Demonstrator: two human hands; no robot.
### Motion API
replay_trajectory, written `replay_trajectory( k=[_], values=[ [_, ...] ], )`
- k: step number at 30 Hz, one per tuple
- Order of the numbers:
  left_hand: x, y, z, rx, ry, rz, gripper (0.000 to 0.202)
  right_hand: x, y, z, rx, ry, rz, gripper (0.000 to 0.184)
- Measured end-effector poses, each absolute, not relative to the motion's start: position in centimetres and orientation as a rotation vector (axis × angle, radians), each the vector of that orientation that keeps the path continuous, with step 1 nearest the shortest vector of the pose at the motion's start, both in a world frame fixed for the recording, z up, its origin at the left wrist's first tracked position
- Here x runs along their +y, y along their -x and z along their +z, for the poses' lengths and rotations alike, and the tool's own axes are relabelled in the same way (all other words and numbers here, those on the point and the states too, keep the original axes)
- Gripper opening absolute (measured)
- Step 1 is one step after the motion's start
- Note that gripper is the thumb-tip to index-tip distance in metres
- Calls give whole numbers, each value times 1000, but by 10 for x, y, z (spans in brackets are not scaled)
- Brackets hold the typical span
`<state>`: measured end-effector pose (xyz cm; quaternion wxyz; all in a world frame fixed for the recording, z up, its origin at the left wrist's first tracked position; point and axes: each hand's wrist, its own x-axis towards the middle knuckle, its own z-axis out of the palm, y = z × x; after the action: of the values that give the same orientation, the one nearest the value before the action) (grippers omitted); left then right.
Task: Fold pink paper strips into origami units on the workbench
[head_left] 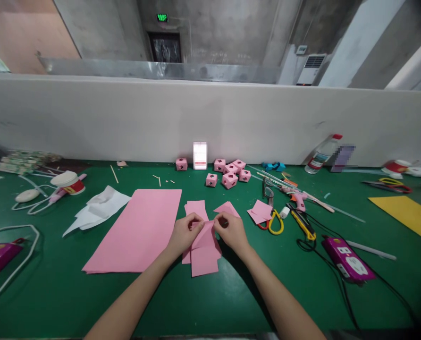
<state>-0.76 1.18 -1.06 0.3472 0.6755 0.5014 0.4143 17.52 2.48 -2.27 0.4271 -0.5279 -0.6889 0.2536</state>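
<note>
Between my two hands, a small piece of pink paper (204,230) is pinched at its upper corners. My left hand (189,231) is closed on its left side, thumb against the fingers. My right hand (229,230) pinches the right side the same way. Beneath it lie several loose pink paper strips (205,265), partly covered by the held piece and my hands. To the left is a stack of large pink sheets (139,226). Small pink squares (260,211) rest right of my right hand. Several folded pink paper cubes (230,179) stand farther back.
Yellow-handled scissors (276,223), a utility knife (304,225), a pink glue gun (298,198) and a purple box (348,259) with black cords lie to the right. White crumpled paper (99,208) and a paper cup (71,182) are at left. A white partition (125,123) closes off the back.
</note>
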Motion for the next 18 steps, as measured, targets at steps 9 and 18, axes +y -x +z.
replay_trajectory(
  k=[9,18],
  values=[
    [15,6,-14,1296,-1689,1118,20,27,-170,-25,-1554,1171,982,22],
    [12,3,-10,1198,-1735,1082,15,19,-165,-23,-1639,1140,973,17]
  ],
)
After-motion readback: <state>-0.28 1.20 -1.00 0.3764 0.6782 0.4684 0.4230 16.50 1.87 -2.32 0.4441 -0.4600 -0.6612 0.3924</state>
